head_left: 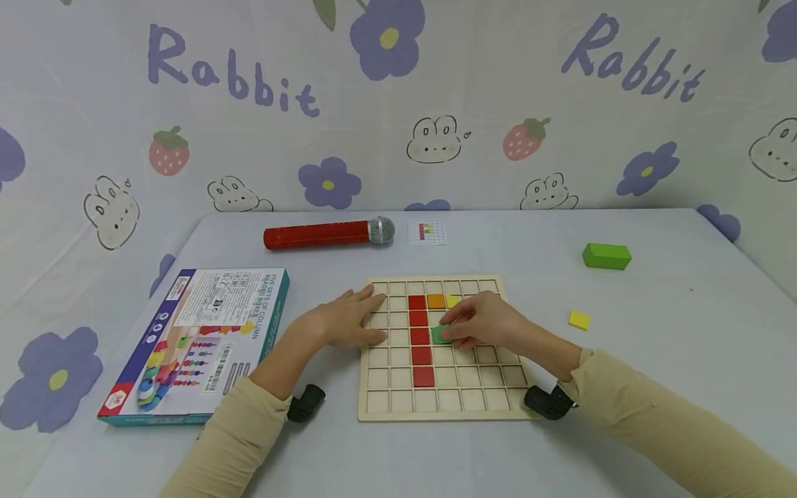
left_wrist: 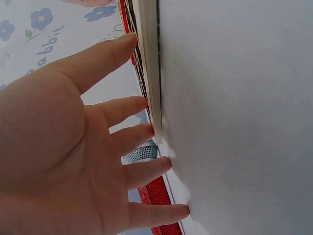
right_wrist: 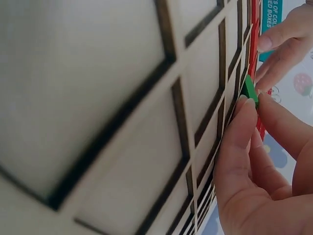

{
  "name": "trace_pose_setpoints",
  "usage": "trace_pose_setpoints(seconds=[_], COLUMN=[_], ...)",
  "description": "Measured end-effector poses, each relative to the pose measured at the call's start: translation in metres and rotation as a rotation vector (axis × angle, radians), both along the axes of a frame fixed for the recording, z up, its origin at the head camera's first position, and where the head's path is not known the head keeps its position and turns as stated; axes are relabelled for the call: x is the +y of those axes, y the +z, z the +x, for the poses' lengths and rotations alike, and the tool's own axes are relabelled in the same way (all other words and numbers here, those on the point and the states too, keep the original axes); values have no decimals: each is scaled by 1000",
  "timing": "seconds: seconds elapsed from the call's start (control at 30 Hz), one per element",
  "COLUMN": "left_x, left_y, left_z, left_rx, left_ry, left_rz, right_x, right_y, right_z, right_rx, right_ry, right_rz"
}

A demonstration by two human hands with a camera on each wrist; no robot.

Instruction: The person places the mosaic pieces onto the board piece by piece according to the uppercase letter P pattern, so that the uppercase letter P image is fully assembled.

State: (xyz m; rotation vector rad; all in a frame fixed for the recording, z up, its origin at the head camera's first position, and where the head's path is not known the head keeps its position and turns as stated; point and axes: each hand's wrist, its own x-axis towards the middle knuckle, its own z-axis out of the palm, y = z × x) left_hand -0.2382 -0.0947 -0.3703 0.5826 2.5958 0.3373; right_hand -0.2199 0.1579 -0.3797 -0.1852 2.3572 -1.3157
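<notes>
A wooden grid board (head_left: pixel 448 417) lies flat on the table. Several red tiles (head_left: pixel 423 377) fill one of its columns, and an orange tile (head_left: pixel 436 301) and a partly covered yellow tile (head_left: pixel 452 301) sit beside the topmost red one. Between thumb and fingertips, the right hand (head_left: pixel 482 319) pinches a green tile (head_left: pixel 439 335) just right of the third red tile. In the right wrist view that green tile (right_wrist: pixel 250 90) is tilted against the grid. The left hand (head_left: pixel 349 319) spreads its fingers at the board's left edge; its thumb (left_wrist: pixel 110 61) touches the frame.
A loose yellow tile (head_left: pixel 579 319) and a green block (head_left: pixel 607 256) lie to the right. Behind the board are a red-handled microphone (head_left: pixel 324 235) and a small pattern card (head_left: pixel 427 233). A flat toy box (head_left: pixel 205 339) lies at left.
</notes>
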Motion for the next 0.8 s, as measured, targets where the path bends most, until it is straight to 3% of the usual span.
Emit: trace_pose_setpoints(seconds=[0.23, 0.33, 0.47, 0.6, 0.8], left_x=[1, 1, 1, 1, 0], left_y=[1, 1, -1, 1, 1], left_z=[1, 1, 0, 0, 1], left_rx=[-6, -8, -5, -2, -9], left_ry=[4, 8, 9, 8, 10], left_rz=[4, 0, -8, -5, 6], right_x=[-1, 3, 17, 35, 68], right_y=[1, 1, 1, 4, 10], right_z=[1, -1, -5, -8, -9], right_rx=[3, -8, -77, -150, -144], right_ry=[-29, -5, 58, 61, 51], right_rz=[36, 30, -74, -183, -247])
